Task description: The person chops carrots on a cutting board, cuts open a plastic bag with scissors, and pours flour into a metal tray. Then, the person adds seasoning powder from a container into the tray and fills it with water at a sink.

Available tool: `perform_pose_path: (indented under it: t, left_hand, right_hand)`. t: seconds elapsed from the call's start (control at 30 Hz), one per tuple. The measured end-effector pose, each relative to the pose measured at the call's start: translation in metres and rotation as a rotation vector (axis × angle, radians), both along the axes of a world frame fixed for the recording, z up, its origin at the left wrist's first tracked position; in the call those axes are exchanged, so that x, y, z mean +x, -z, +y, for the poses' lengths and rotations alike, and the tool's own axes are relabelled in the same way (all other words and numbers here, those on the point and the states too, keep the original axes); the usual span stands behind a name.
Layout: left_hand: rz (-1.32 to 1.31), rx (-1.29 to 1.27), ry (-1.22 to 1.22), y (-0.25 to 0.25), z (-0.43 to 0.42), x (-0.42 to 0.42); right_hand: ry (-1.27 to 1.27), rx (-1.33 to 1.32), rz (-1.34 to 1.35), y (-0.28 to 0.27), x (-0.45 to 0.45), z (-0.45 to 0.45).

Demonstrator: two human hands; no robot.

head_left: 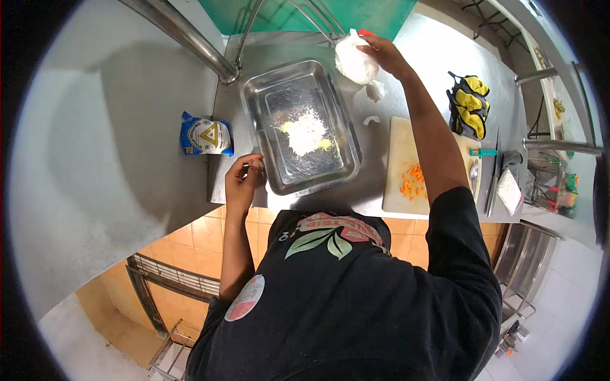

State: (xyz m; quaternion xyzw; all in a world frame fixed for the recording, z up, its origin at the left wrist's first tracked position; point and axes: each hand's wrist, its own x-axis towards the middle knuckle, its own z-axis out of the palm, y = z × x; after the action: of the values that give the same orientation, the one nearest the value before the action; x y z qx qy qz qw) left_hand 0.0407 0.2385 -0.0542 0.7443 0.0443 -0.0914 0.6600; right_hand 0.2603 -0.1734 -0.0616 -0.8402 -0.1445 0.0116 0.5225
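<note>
- The right hand (383, 54), at the upper middle of the frame, is closed around a white plastic bag (353, 60); something red (365, 32) shows beside its fingers.
- The left hand (244, 179), left of centre, has its fingers curled in at the near left rim of the metal tray (294, 188); whether it grips that rim, one cannot tell.
- The tray lies at the centre of the frame, slightly askew on the steel table (431, 54), with a heap of white powder (306, 131) and yellowish patches in its middle.
- The bag is just beyond the tray's upper right corner.
- A blue and white packet (207, 136) lies left of the tray, apart from it.
- Right of centre, a cutting board (397, 140) carries chopped orange pieces (413, 181), partly below the right forearm.
- A yellow and black bundle (471, 106) lies at the upper right.
</note>
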Motion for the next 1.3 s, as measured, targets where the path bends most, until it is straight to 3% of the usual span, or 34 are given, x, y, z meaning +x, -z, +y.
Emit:
perform_pose_path:
  t: [0.07, 0.2, 0.3, 0.4, 0.5, 0.6, 0.67, 0.73, 0.8, 0.97, 1.07, 1.1, 1.13, 1.17, 1.2, 1.27, 1.3]
  left_hand:
    - [-0.025, 0.031, -0.001, 0.001, -0.001, 0.005]
    - [-0.077, 0.109, 0.016, -0.006, -0.006, 0.013]
    - [-0.088, 0.112, 0.041, -0.006, -0.006, 0.019]
    - [-0.128, 0.136, 0.031, -0.008, -0.009, 0.022]
    - [-0.166, 0.169, 0.022, -0.011, -0.007, 0.022]
    - [-0.143, 0.239, 0.003, -0.016, -0.005, 0.021]
    - [-0.095, 0.292, -0.012, -0.025, -0.009, 0.02]
    - [-0.185, 0.265, -0.048, -0.02, -0.016, 0.021]
    - [-0.251, 0.297, -0.107, -0.013, -0.022, 0.022]
    - [-0.286, 0.474, -0.216, 0.033, -0.018, 0.02]
    - [-0.337, 0.458, -0.243, 0.058, -0.011, 0.022]
    - [-0.244, 0.471, -0.281, 0.047, -0.017, 0.023]
    - [-0.275, 0.595, -0.295, 0.056, -0.011, 0.027]
    - [-0.394, 0.549, -0.302, 0.071, -0.002, 0.032]
    - [-0.469, 0.672, -0.277, 0.056, -0.009, 0.029]
    - [-0.399, 0.802, -0.341, 0.058, -0.004, 0.03]
    - [-0.335, 0.715, -0.358, 0.066, 0.002, 0.029]
  right_hand:
    - [0.031, -0.173, -0.097, 0.014, 0.018, -0.006]
    - [0.125, -0.106, -0.193, -0.003, 0.005, 0.011]
    - [0.134, -0.294, -0.353, -0.005, 0.005, 0.014]
    - [0.23, -0.304, -0.377, -0.008, -0.003, 0.016]
    - [0.27, -0.308, -0.688, -0.017, -0.02, 0.008]
    - [0.5, -0.068, -0.284, -0.051, -0.086, 0.012]
    - [0.541, 0.101, -0.213, -0.06, -0.138, 0.005]
    - [0.589, 0.095, -0.297, -0.044, -0.193, -0.014]
    - [0.613, -0.137, -0.353, -0.037, -0.255, -0.034]
    - [1.039, 0.187, -0.407, -0.011, -0.369, -0.029]
    - [1.138, 0.072, -0.447, -0.012, -0.407, -0.039]
    - [1.157, 0.017, -0.435, -0.016, -0.419, -0.046]
    - [1.172, 0.013, -0.468, -0.018, -0.425, -0.054]
    - [1.201, -0.015, -0.445, -0.024, -0.432, -0.062]
    - [1.224, -0.037, -0.42, -0.029, -0.439, -0.07]
    - [1.243, -0.006, -0.43, -0.03, -0.45, -0.093]
    - [1.245, 0.013, -0.432, -0.031, -0.455, -0.104]
